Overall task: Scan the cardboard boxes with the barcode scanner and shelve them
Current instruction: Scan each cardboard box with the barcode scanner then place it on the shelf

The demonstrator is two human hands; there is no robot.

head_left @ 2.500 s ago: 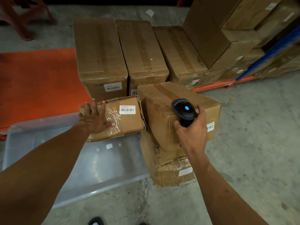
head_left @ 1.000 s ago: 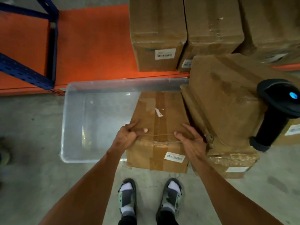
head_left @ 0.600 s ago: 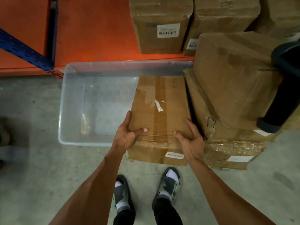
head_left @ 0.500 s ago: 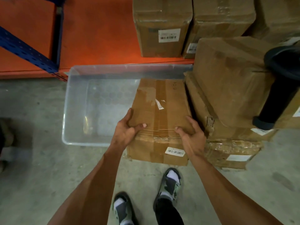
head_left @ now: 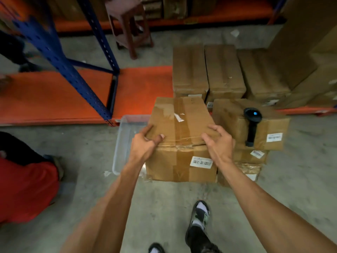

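Note:
A taped cardboard box [head_left: 179,125] with a white barcode label on its near face is lifted between both my hands, above a clear plastic tub [head_left: 125,136]. My left hand [head_left: 145,145] grips its near left top edge, thumb on top. My right hand [head_left: 218,143] grips the near right top edge. The black barcode scanner [head_left: 252,123], blue light on, lies on a stack of cardboard boxes [head_left: 264,128] to the right, apart from my hands. Three more boxes [head_left: 224,70] stand in a row on the low orange shelf [head_left: 54,99].
A blue rack upright [head_left: 60,61] rises at the left of the orange shelf. A wooden stool [head_left: 127,24] stands behind it. Another person in red [head_left: 23,187] crouches at the left. Large cartons [head_left: 310,52] are piled at the right. My feet are on the concrete floor below.
I put the scanner down on the box stack, took the labelled box in both hands and raised it off the tub. My view has tilted up and pulled back.

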